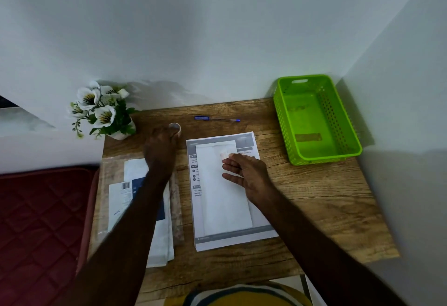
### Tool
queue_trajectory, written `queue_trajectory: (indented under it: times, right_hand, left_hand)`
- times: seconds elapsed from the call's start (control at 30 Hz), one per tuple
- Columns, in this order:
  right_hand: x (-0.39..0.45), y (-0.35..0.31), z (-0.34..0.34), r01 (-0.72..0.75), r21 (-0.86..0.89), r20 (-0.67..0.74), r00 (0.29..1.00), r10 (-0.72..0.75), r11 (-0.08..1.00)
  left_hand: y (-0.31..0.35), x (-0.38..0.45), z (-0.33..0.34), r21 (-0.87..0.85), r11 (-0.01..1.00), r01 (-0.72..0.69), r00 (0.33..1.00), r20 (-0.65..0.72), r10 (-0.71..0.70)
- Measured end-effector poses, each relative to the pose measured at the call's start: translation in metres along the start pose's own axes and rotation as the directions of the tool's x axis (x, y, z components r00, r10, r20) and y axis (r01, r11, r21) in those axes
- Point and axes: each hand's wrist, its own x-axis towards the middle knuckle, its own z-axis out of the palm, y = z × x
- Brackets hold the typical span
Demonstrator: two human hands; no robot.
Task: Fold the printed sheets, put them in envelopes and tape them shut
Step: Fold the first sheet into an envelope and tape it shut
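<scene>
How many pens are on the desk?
1: a blue pen lies near the desk's far edge, between the tape roll and green basket.

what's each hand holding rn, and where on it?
Left hand grips the tape roll over its near side. Right hand pinches a tape strip by its end, over the envelope.

Green perforated basket (351,121), blue pen (217,119), maroon quilted cushion (36,221).

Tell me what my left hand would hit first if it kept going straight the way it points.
Likely the tape roll: the left hand points away toward the wall, and its fingers already seem to reach it.
</scene>
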Motion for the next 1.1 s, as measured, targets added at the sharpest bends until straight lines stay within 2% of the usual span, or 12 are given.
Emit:
queue_trajectory:
  times: [0.13,0.23,0.33,0.43,0.5,0.7,1.1]
  right_hand:
    - [0.001,0.002,0.002,-0.006,0.013,-0.014,1.000,0.006,1.000]
    - [0.002,0.003,0.003,-0.016,0.038,-0.034,0.999,0.017,0.999]
    - [0.002,0.004,0.004,-0.019,0.061,-0.043,0.999,0.021,0.998]
    - [0.003,0.005,0.006,-0.037,0.085,-0.036,0.999,0.040,0.996]
    - [0.002,0.005,0.007,-0.042,0.113,-0.026,0.999,0.045,0.993]
    - [-0.001,0.009,0.008,-0.003,0.072,-0.065,0.998,0.008,0.997]
    - [-0.007,0.011,0.009,0.026,0.069,-0.052,0.998,-0.022,0.997]
  left_hand:
    - [-0.005,0.008,0.005,0.025,0.999,-0.019,1.000,0.009,0.019]
    - [-0.001,0.000,0.001,-0.014,0.991,-0.136,0.984,-0.121,0.133]
    - [0.012,-0.026,0.003,0.067,0.944,-0.322,0.919,-0.219,0.329]
    - [0.029,-0.059,0.009,-0.097,0.862,-0.498,0.840,-0.301,0.451]
    - [0.038,-0.076,0.014,-0.103,0.818,-0.566,0.802,-0.298,0.518]
    - [0.050,-0.090,0.019,-0.127,0.831,-0.541,0.825,-0.272,0.496]
    - [0.054,-0.095,0.021,-0.067,0.802,-0.593,0.763,-0.364,0.534]
